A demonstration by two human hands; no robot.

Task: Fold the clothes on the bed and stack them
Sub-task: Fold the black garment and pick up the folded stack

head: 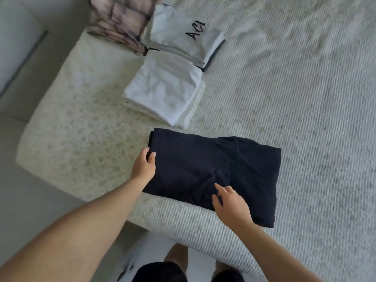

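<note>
Head view: two folded stacks [164,92] upper center done, my left hand [143,166] pinching the dark garment [203,171] edge, right hand [231,202] loosely spread on it, stacking left.

The bed [295,88] is covered by a pale ribbed blanket [305,119] that runs over its near edge. Along the left side a cream, fuzzy strip of the bed [81,119] shows, uncovered by the blanket. Directly on the bed lie four lots of clothes. Nearest is a dark folded garment [213,169], flat, close to the near edge. Just beyond it sits a stack of white folded clothes [166,90]. Farther back, touching that stack, is a second stack topped by a white shirt with black lettering [183,35], with a dark piece at its bottom. To its left, touching it, lies a pinkish plaid garment [120,19], bunched and blurred.
</note>
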